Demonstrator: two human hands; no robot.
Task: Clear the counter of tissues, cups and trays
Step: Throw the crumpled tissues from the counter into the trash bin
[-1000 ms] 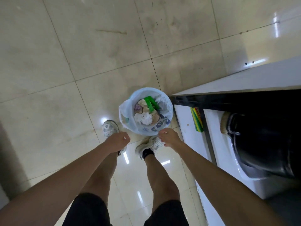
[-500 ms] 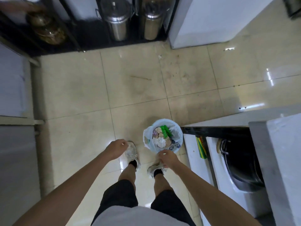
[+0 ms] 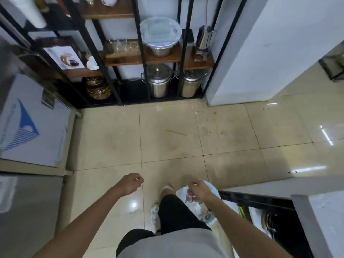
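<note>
At the lower centre of the frame we see the left hand (image 3: pixel 130 184) over bare floor tile (image 3: pixel 167 136), its grip loosely curled and holding nothing. The right hand (image 3: pixel 200 189) hangs over the lined waste bin (image 3: pixel 214 218) (partly hidden by the arm and leg), fingers loosely bent, nothing in its grip. Crumpled tissues (image 3: pixel 194 205) lie in the bin, beside the grey bench (image 3: pixel 260 187) at lower right. A steel pot (image 3: pixel 159 81) stands on the rack (image 3: pixel 143 58) above.

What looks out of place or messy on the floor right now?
The tiled floor is dirty: a thin stick-like scrap lies mid-floor, with dark specks and smudges toward the shelf. The bin stands upright, its rubbish inside. Nothing looks spilled.
</note>
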